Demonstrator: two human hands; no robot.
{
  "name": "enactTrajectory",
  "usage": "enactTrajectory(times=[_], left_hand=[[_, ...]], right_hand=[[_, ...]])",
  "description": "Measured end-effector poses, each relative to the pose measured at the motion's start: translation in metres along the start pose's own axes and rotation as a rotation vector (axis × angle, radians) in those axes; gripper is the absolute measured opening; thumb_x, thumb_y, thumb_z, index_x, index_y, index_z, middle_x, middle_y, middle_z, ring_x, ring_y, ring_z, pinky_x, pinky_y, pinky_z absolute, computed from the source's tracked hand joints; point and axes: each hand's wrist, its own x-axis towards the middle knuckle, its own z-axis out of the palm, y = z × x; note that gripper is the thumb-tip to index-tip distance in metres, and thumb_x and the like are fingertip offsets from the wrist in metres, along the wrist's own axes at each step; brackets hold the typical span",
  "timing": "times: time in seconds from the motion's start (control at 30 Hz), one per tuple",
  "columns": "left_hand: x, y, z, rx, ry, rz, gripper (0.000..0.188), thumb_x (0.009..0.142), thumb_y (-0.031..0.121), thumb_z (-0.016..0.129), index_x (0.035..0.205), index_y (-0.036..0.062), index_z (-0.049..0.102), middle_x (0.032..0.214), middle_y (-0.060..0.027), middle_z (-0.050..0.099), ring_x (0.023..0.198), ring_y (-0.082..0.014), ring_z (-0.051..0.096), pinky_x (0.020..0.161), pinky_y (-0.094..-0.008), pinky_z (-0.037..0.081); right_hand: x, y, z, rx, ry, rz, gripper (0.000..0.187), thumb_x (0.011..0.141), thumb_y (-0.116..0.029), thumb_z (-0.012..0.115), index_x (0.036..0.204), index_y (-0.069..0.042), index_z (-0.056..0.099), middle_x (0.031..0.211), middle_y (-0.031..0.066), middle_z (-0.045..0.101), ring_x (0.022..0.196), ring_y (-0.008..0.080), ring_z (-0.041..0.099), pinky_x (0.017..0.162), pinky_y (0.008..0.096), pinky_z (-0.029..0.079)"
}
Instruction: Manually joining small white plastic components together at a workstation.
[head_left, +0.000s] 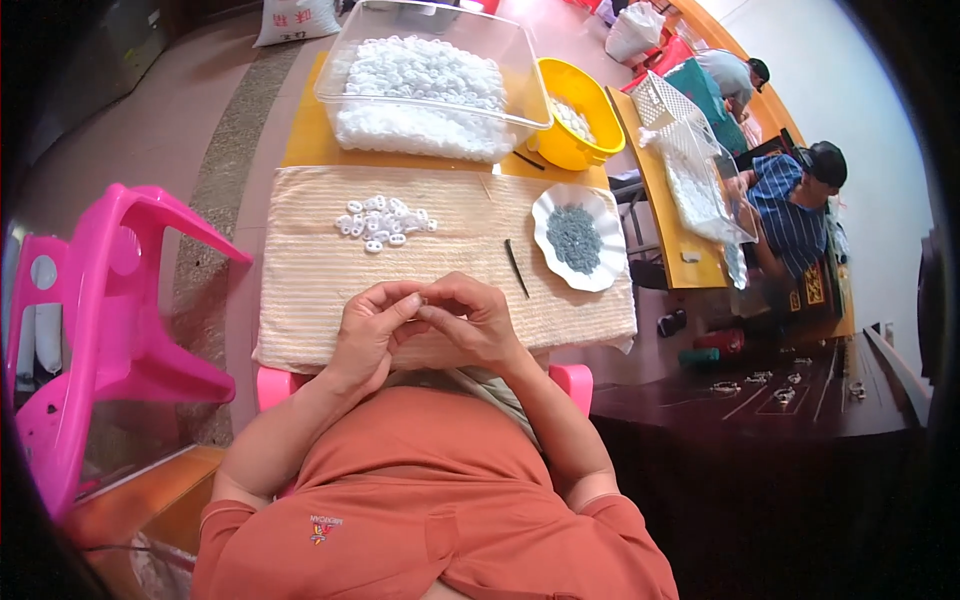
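My left hand (pixel 372 325) and my right hand (pixel 468 318) meet over the near edge of a striped towel (pixel 310 290). Thumbs and fingertips of both are pinched together; whatever they hold is too small to make out. Just beyond lies a loose pile of small white oval plastic pieces with holes (pixel 380 222). A white scalloped dish (pixel 546 215) to the right holds many tiny grey-blue pieces (pixel 574 236). Between my right hand and that dish rests a thin black stick-like tool (pixel 516 268).
A clear plastic bin (pixel 425 105) full of white pieces stands at the table's far side, beside a yellow basin (pixel 590 150). A pink plastic chair (pixel 130 290) is at left. Two people work at a table (pixel 700 272) on the right.
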Motion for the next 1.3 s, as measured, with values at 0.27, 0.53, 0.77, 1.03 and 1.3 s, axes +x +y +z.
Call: enactTrajectory(times=[0.27, 0.53, 0.77, 1.03, 1.3], left_hand=[[0.0, -0.001, -0.001, 0.04, 0.029, 0.019, 0.012, 0.089, 0.004, 0.059, 0.102, 0.0013, 0.06, 0.093, -0.0074, 0.064, 0.084, -0.0143, 0.064, 0.075, -0.0265, 0.056], [-0.003, -0.001, 0.004, 0.061, 0.086, 0.005, 0.012, 0.088, 0.002, 0.06, 0.101, 0.0012, 0.061, 0.087, -0.0059, 0.063, 0.081, -0.0136, 0.064, 0.074, -0.0256, 0.057], [-0.004, -0.003, 0.006, 0.081, 0.08, -0.016, 0.013, 0.087, 0.002, 0.061, 0.1, 0.0008, 0.061, 0.088, -0.0063, 0.064, 0.08, -0.013, 0.064, 0.075, -0.0256, 0.056], [-0.004, -0.005, 0.006, 0.098, 0.094, -0.034, 0.013, 0.087, 0.002, 0.061, 0.1, 0.0003, 0.062, 0.088, -0.0063, 0.064, 0.079, -0.0127, 0.064, 0.073, -0.0252, 0.057], [-0.004, -0.003, 0.006, 0.099, 0.092, -0.031, 0.013, 0.087, 0.002, 0.062, 0.1, 0.0003, 0.062, 0.087, -0.0066, 0.064, 0.079, -0.013, 0.064, 0.072, -0.0249, 0.057]], right_hand=[[-0.01, -0.003, -0.004, -0.043, 0.031, 0.024, 0.019, 0.083, 0.002, 0.066, 0.102, 0.002, 0.064, 0.092, 0.0082, 0.062, 0.079, 0.0109, 0.061, 0.065, 0.0225, 0.049], [-0.026, -0.017, -0.073, -0.832, 0.373, -0.082, 0.024, 0.075, 0.001, 0.07, 0.098, 0.0, 0.063, 0.092, 0.0132, 0.062, 0.071, 0.0237, 0.064, 0.058, 0.0313, 0.051], [-0.035, -0.011, -0.122, -1.291, 0.348, 0.05, 0.028, 0.079, -0.021, 0.07, 0.1, -0.003, 0.065, 0.096, 0.013, 0.062, 0.088, 0.0337, 0.058, 0.073, 0.0415, 0.047], [-0.03, 0.0, -0.132, -1.435, 0.173, 0.059, 0.032, 0.081, -0.026, 0.066, 0.103, -0.004, 0.064, 0.09, 0.011, 0.059, 0.085, 0.0322, 0.054, 0.072, 0.0419, 0.045], [-0.031, 0.009, -0.13, -1.357, 0.24, 0.028, 0.025, 0.078, -0.021, 0.067, 0.097, -0.005, 0.063, 0.09, 0.0102, 0.058, 0.086, 0.0316, 0.055, 0.073, 0.0418, 0.045]])
